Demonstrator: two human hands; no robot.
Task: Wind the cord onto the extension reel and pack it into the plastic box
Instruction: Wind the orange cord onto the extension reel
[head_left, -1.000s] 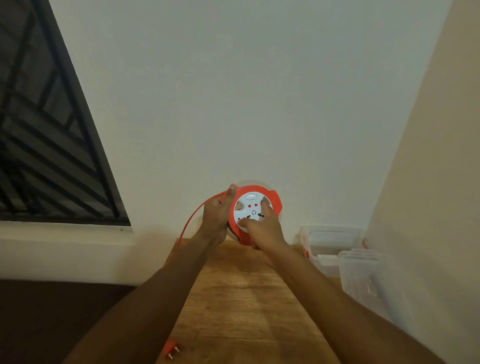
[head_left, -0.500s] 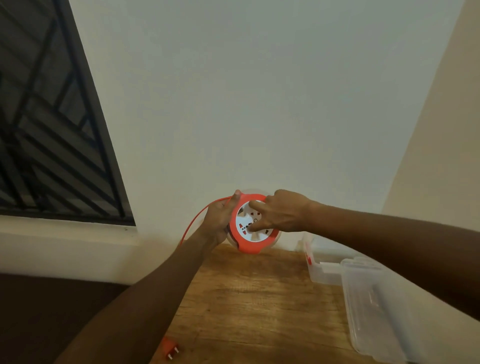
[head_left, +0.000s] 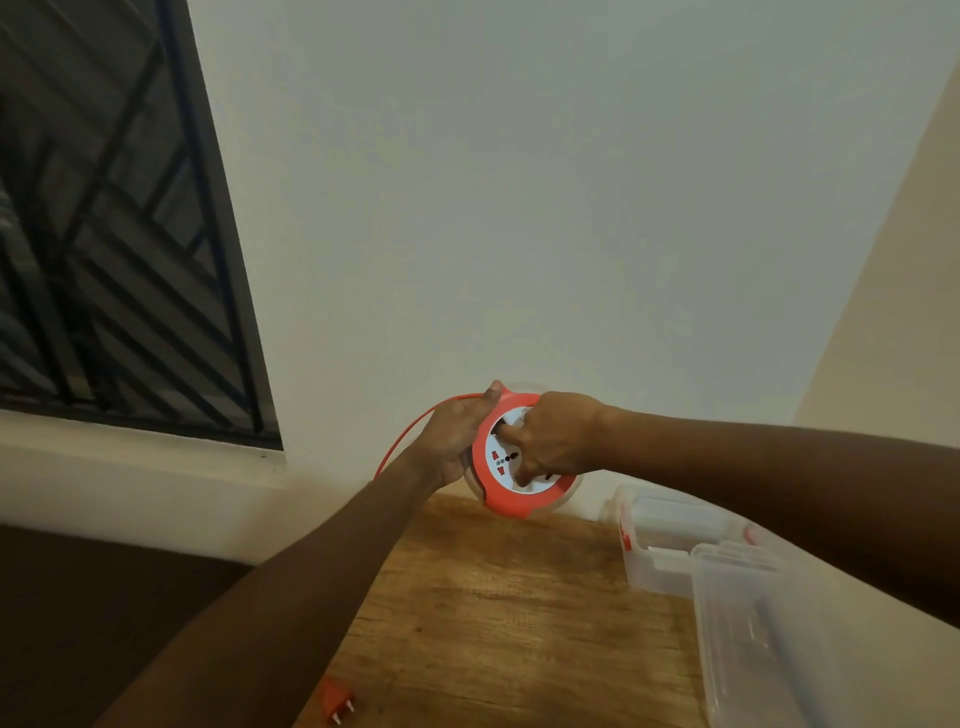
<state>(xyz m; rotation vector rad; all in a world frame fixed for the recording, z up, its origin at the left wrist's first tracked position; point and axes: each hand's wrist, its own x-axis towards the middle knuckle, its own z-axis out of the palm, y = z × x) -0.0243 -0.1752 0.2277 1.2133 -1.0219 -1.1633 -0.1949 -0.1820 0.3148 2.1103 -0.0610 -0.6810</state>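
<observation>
An orange extension reel (head_left: 524, 501) with a white socket face is held upright in the air above the far edge of a wooden table (head_left: 488, 613). My left hand (head_left: 457, 434) grips its left rim, thumb over the top. My right hand (head_left: 553, 439) lies across the white face, fingers curled onto it. An orange cord (head_left: 410, 428) leaves the reel's top left and arcs down behind my left forearm. Its orange plug (head_left: 335, 701) lies on the table near the front edge. A clear plastic box (head_left: 652, 566) stands at the right by the wall.
A clear plastic lid or second container (head_left: 748, 639) lies in front of the box at the table's right. A barred dark window (head_left: 104, 234) fills the upper left, with a ledge below. Walls close in behind and to the right.
My right hand swung from the reel's lower face round to come in from the right, turning on the white face. The plug has stayed near the table's front edge. My left hand kept its grip.
</observation>
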